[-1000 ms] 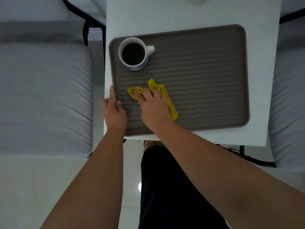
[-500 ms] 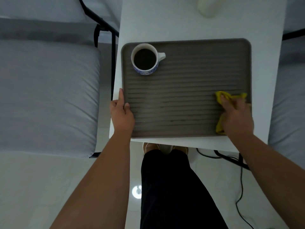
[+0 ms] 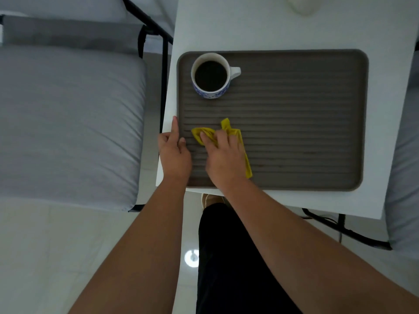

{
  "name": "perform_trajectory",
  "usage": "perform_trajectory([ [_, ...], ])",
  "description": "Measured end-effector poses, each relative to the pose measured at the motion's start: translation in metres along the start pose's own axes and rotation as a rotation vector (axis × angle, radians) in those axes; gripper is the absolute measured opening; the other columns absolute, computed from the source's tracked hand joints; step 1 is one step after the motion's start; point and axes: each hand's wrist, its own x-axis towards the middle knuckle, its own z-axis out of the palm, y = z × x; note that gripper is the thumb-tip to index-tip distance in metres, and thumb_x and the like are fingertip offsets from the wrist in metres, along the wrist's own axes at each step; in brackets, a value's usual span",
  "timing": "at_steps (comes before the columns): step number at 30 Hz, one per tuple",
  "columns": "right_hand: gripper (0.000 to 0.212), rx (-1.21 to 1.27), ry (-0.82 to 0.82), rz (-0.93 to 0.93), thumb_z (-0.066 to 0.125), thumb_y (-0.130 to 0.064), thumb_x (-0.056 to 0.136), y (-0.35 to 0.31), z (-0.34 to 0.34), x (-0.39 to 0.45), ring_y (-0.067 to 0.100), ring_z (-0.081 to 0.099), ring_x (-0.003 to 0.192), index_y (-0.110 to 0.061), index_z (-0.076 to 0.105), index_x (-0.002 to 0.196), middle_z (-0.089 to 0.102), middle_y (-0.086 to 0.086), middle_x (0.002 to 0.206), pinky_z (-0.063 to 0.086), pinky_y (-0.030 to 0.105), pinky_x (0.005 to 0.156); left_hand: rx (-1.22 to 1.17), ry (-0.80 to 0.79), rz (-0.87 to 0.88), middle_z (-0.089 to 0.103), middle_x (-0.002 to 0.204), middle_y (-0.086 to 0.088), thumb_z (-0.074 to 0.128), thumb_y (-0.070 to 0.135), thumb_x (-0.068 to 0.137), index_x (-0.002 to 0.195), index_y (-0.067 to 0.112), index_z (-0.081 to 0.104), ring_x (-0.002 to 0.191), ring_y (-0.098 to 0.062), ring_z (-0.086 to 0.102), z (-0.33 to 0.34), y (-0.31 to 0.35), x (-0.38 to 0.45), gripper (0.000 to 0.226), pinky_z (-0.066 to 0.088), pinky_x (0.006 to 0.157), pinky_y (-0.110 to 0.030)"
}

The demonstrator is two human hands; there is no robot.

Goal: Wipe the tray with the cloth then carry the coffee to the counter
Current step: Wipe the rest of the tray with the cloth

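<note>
A grey-brown ribbed tray (image 3: 306,123) lies on a white table (image 3: 272,30). At the tray's far left corner stands a white cup with a blue pattern (image 3: 212,75), full of dark coffee, its handle pointing right. My right hand (image 3: 223,157) presses a yellow cloth (image 3: 235,137) flat onto the tray's near left part, fingers spread over it. The cloth sticks out ahead of my fingers and along the right side of my hand. My left hand (image 3: 174,150) holds the tray's left rim, with the index finger straight along the edge.
Grey cushioned seats (image 3: 68,123) flank the table on the left and at the right edge (image 3: 403,166). A pale object (image 3: 302,5) sits at the table's far edge. Black metal frame bars (image 3: 340,225) run under the table at the right. My dark trouser leg (image 3: 226,257) is below.
My right hand has swept the cloth from the tray's near right corner back to its near left part, close to my left hand. The left hand stays on the rim.
</note>
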Motion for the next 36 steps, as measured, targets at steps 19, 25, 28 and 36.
perform_trajectory([
  [19,0.047,0.009,-0.051,-0.079,0.062,-0.011,0.075,0.013,-0.011,0.036,0.038,0.055,0.088,-0.02,0.063,0.121,0.057,0.019,0.106,0.044,0.043,0.068,0.001,0.043,0.052,0.038,0.099,-0.006,0.042,0.0,0.096,0.147,0.018,0.032,0.079,-0.006,0.041,0.003,-0.005,-0.001,0.055,0.035,0.079,0.0],
  [25,0.047,0.114,-0.074,0.018,0.057,-0.008,0.075,0.035,-0.016,0.038,0.042,0.055,0.088,-0.018,0.062,0.121,0.054,0.023,0.101,0.049,0.05,0.07,0.009,0.04,0.075,0.039,0.1,-0.007,0.043,-0.001,0.096,0.147,0.015,0.032,0.078,-0.001,0.04,0.003,-0.003,-0.001,0.055,0.031,0.078,0.004],
  [28,0.045,0.114,-0.037,0.084,0.054,-0.008,0.075,0.059,-0.024,0.029,0.042,0.055,0.083,-0.017,0.065,0.117,0.054,0.023,0.098,0.05,0.048,0.063,0.001,0.043,0.061,0.039,0.1,-0.007,0.043,0.0,0.097,0.147,0.016,0.032,0.078,0.0,0.04,0.003,-0.002,-0.002,0.054,0.031,0.076,0.006],
  [36,0.055,0.003,-0.146,-0.12,0.067,-0.006,0.074,0.024,-0.019,0.057,0.041,0.057,0.086,-0.017,0.057,0.127,0.054,0.024,0.115,0.048,0.04,0.062,0.016,0.041,0.063,0.038,0.1,-0.005,0.043,-0.001,0.096,0.148,0.017,0.031,0.086,-0.013,0.043,0.003,-0.004,-0.001,0.056,0.031,0.081,0.004],
])
